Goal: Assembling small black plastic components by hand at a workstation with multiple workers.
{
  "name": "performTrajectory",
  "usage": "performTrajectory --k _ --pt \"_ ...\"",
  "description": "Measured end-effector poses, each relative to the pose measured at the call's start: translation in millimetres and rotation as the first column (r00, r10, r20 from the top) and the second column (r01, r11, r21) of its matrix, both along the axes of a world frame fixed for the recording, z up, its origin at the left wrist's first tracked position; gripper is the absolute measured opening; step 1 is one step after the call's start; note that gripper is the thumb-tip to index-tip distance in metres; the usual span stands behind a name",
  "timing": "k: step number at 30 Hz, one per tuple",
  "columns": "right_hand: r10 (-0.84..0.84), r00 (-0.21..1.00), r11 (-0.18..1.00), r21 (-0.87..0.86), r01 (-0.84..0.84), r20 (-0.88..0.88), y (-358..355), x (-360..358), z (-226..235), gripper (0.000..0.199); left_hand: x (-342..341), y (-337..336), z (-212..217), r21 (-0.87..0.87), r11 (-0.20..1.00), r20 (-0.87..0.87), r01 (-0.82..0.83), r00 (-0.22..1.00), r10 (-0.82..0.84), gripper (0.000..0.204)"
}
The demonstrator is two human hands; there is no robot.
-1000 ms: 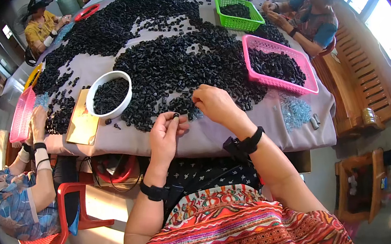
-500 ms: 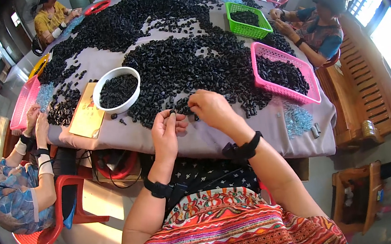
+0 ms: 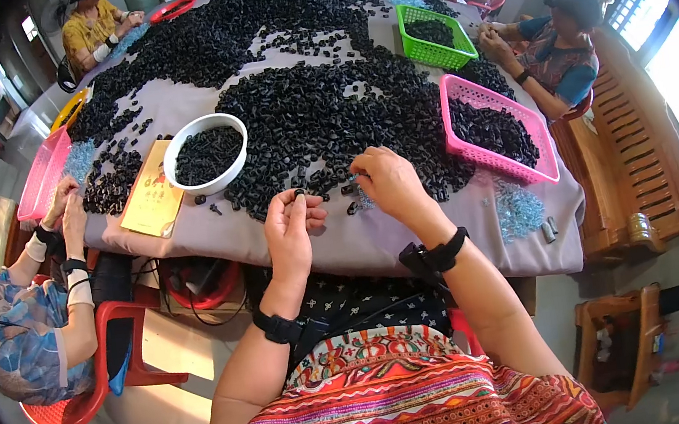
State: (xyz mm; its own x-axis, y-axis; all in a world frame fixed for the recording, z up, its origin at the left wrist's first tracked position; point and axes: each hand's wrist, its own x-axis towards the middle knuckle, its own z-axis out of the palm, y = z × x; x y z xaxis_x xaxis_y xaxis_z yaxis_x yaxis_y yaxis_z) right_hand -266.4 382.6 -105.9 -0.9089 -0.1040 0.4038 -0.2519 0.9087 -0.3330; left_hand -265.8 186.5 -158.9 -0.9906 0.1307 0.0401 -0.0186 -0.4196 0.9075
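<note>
Fingers of the raised left hand (image 3: 292,226) pinch 1 small black piece (image 3: 299,192), while the right hand (image 3: 385,183), grip curled, touches the black pile (image 3: 328,120) on the worktop (image 3: 360,243).

windows (image 3: 662,45): bright, right | wooden bench (image 3: 627,168) | red chair (image 3: 95,361) left

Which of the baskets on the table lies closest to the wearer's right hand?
The pink basket just beyond the right hand, partly filled with black pieces. The green basket sits farther back; another pink basket lies far left.
</note>
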Motion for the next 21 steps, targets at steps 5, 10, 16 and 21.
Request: performTrajectory --k 5,10,16,21 --pt "0.164 0.986 0.984 -0.071 -0.162 0.022 -19 -9 -8 0.010 1 0 -1 0.010 1.000 0.007 -0.011 1.000 0.011 0.016" --pt "0.201 0.977 0.979 0.005 -0.202 0.075 -37 -7 -19 0.010 2 1 2 0.034 0.999 0.016 -0.020 1.000 0.019 0.016" --pt "0.193 0.979 0.981 0.010 -0.194 0.069 -37 -8 -19 0.011 2 -1 2 -0.024 0.997 -0.028 0.067 0.997 -0.067 0.013" --pt "0.247 0.968 0.968 0.024 -0.249 0.053 -38 -8 -20 0.015 0 0 -2 -0.059 0.996 -0.049 0.065 0.997 -0.068 0.014"
